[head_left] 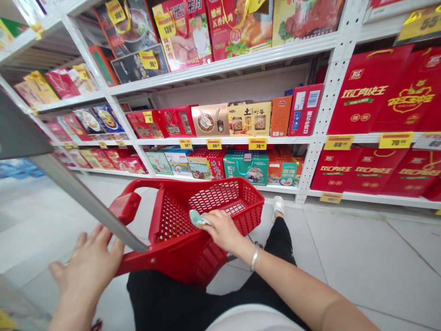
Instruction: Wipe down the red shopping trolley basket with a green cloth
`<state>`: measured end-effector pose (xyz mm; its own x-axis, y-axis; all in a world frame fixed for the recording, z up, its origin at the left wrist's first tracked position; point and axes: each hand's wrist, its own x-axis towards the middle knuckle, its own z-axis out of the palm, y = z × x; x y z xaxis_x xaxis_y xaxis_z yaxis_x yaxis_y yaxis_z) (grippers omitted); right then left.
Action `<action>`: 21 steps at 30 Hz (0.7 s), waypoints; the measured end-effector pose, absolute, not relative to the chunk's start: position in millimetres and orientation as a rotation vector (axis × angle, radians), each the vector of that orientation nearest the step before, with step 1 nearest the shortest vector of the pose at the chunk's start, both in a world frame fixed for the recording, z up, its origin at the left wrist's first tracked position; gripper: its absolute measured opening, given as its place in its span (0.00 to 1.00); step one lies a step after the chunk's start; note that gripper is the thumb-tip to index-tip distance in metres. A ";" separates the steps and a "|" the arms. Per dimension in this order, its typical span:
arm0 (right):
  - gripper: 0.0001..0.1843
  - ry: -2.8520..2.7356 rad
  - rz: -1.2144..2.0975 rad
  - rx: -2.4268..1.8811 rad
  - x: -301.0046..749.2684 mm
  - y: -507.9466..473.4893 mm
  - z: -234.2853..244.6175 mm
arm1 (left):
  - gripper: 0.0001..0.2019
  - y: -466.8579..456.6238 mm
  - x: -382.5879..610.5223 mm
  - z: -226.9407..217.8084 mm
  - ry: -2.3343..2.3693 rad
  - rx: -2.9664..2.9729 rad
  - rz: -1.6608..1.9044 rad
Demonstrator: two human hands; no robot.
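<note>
Teal cloth (197,219) sits pinched under the fingers (211,220) of our right hand (223,230), pressed to the inner mesh wall of the red shopping basket (172,216). The basket lies tilted across our lap, mouth toward the shelves (241,140). Left hand (86,266): fingers spread, gripping nothing, just beside a grey metal bar (86,197); contact not discernible. Judgement: we wipe best with the cloth flat under the fingertips, in short strokes along the mesh, the left hand bracing the handle (128,208) against rocking.

Red gift boxes (365,87) fill white shelves (241,57) above yellow price tags (257,144).
</note>
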<state>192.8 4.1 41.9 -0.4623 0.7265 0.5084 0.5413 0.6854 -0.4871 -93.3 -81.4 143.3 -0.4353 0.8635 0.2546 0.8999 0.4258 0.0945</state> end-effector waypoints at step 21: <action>0.14 -2.172 0.079 -1.316 282.7 48.0 18.7 | 0.26 -45.9 -103.9 134.5 -2.468 -1.577 -0.662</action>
<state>282.7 48.0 18.7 -0.3352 0.8254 0.4542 0.7903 0.5088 -0.3414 -103.9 -45.9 134.5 -0.4414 0.8288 0.3438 0.8896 0.3541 0.2885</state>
